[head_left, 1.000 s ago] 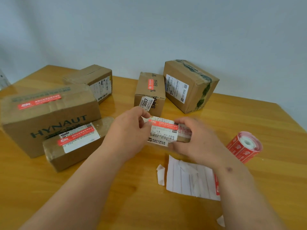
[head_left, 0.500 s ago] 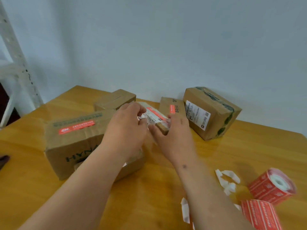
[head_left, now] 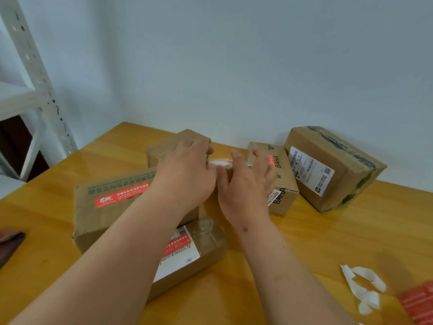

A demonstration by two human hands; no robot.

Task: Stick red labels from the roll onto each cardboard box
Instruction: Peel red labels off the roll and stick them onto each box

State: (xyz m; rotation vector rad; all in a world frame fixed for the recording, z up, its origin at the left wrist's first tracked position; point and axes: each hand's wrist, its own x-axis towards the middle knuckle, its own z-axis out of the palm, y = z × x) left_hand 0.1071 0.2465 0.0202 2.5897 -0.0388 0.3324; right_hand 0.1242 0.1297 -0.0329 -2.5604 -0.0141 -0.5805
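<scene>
Both arms reach forward over the table [head_left: 328, 231]; the left hand [head_left: 187, 177] and right hand [head_left: 246, 186] together grip a small box [head_left: 221, 163], fingers curled round it. It is held above the table among the other boxes [head_left: 328, 170], and the red roll [head_left: 419, 303] lies blurred at the near right edge.

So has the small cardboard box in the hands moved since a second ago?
Yes. The small cardboard box held by both hands has gone away from the person, from in front of the brown BAHA box to beside it, near the far plain box.
</scene>
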